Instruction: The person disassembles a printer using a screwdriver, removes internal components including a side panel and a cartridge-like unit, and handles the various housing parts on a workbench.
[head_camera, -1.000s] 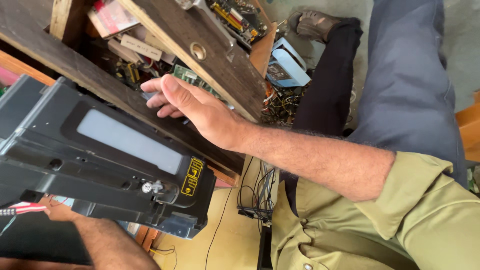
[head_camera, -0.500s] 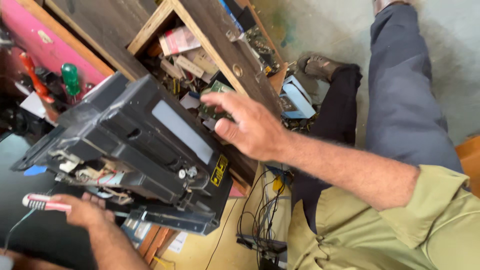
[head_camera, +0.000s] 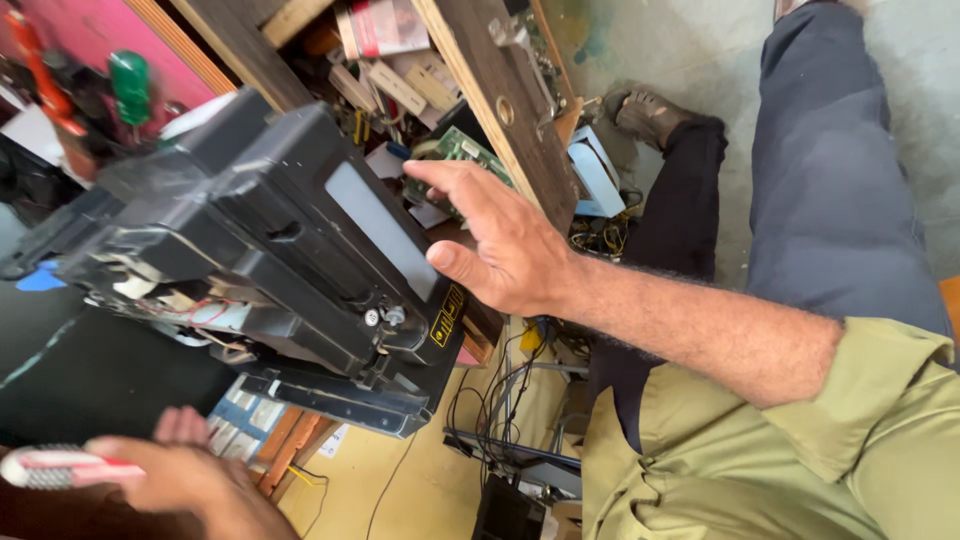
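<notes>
Cluttered wooden shelves (head_camera: 500, 110) hold circuit boards and small boxes behind a black machine (head_camera: 270, 250) tilted on the bench. Right hand (head_camera: 500, 245) hangs open with fingers spread, holding nothing, just beside the machine's upper end and in front of a green board (head_camera: 465, 150). Left hand (head_camera: 190, 480), below the machine, is closed around a red-and-white tool handle (head_camera: 60, 467).

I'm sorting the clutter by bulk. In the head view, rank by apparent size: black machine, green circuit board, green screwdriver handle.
1. black machine, by far largest.
2. green circuit board, partly hidden.
3. green screwdriver handle, looks similar; order of the last two unsure.
</notes>
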